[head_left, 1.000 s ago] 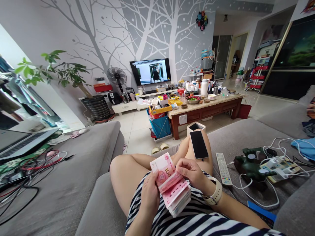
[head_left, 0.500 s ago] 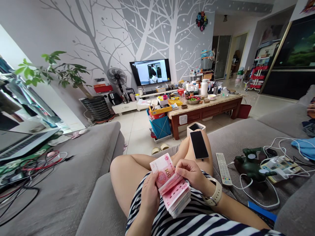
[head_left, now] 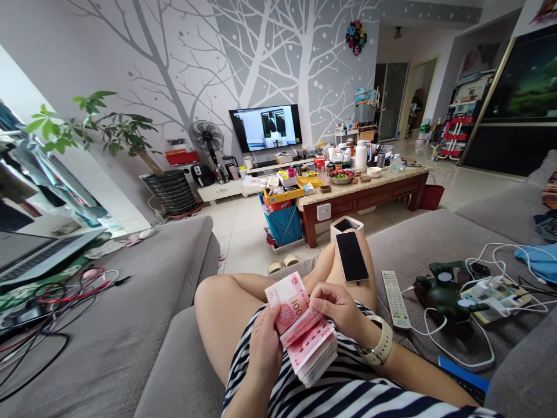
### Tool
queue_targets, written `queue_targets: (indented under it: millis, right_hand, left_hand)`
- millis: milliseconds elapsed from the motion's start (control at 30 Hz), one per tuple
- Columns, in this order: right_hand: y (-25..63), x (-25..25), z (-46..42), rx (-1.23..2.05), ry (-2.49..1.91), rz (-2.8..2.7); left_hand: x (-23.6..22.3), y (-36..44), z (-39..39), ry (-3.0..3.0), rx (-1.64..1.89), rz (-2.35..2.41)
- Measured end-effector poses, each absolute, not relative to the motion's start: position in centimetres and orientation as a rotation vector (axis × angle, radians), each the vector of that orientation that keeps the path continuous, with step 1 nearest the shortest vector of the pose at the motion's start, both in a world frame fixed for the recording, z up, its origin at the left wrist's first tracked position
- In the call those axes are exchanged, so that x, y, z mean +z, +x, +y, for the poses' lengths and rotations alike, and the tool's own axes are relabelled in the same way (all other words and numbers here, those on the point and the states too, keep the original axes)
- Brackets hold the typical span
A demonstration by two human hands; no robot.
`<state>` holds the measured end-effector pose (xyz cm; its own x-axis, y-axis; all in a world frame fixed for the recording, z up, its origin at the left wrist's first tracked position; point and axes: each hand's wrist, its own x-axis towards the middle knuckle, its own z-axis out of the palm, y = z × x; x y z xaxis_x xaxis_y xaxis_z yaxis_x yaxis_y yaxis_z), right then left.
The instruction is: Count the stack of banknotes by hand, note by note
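Note:
A thick stack of pink 100 banknotes (head_left: 307, 347) is folded over in my hands, above my lap. My left hand (head_left: 264, 339) grips it from the left, with the thumb on the notes' face. From the right, my right hand (head_left: 334, 306) pinches the edge of a note between thumb and fingers. The upper part of the top banknote (head_left: 288, 293) stands up, its printed 100 facing me. A pale watch (head_left: 378, 342) is on my right wrist. On my right knee lies a dark-screened smartphone (head_left: 352, 256).
To the right on the sofa are a remote control (head_left: 395, 299), a dark green figure (head_left: 448, 293) and a power strip (head_left: 496, 299) with white cables. Tangled cables (head_left: 56, 313) and a laptop (head_left: 39, 255) lie left. Ahead stands a cluttered coffee table (head_left: 365, 200).
Both hands and the stack of banknotes stay almost where they were. The picture on the television has changed slightly.

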<state>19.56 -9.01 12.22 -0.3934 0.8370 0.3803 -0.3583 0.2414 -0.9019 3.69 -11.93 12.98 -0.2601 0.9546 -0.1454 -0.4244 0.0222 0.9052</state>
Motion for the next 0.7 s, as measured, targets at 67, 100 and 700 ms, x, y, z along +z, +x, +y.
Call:
queue_targets:
  millis: [67, 100, 700]
  right_hand:
    - [19.56, 12.24, -9.03, 1.398, -0.484, -1.439]
    - [19.56, 12.25, -9.05, 1.397, -0.487, -1.439]
    - [19.63, 12.14, -9.06, 1.407, -0.473, -1.44]
  left_hand:
    - [13.13, 3.73, -12.04, 0.682, 1.519, 1.129]
    - [13.16, 3.73, -12.11, 0.684, 1.518, 1.134]
    - [12.59, 3.62, -11.88, 0.66, 1.504, 1.092]
